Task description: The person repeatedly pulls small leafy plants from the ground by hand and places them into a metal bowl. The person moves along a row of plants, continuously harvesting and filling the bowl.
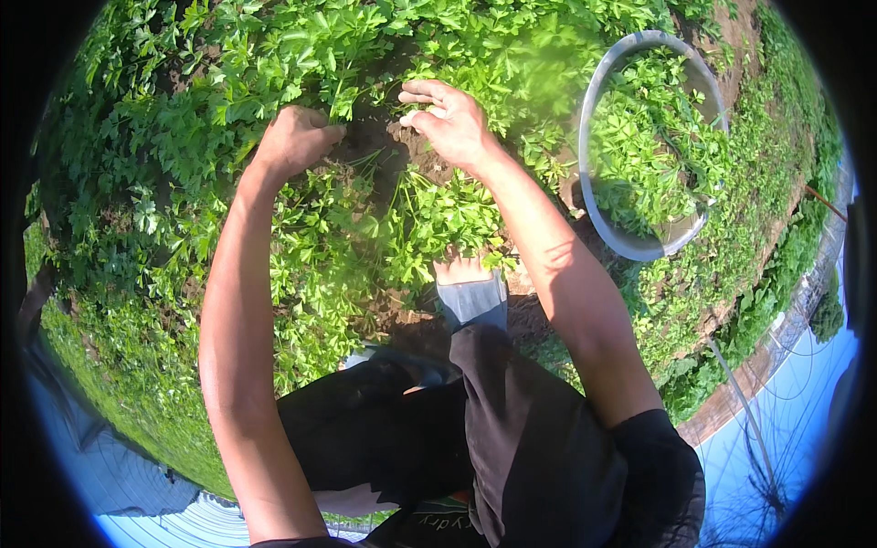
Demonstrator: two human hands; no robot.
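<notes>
My left hand (298, 140) is curled among leafy green plants (329, 48) that look like parsley or celery. Its thumb lies beside a thin upright stem; the inside of the fist is hidden, so I cannot tell whether it grips stems. Across a patch of bare brown soil (373, 133), my right hand (449, 123) has its fingers apart, with nothing seen in them. Below the right hand, a bunch of leafy stems (452, 212) lies over the ground by my bare foot (462, 267).
A round grey plastic tub (651, 250) at the right holds loose greens (637, 137). My dark trouser leg (527, 425) has a grey cuff (473, 298). Low plants spread all around. A thin pole (743, 397) rises at the lower right; a plastic-covered structure (130, 479) shows lower left.
</notes>
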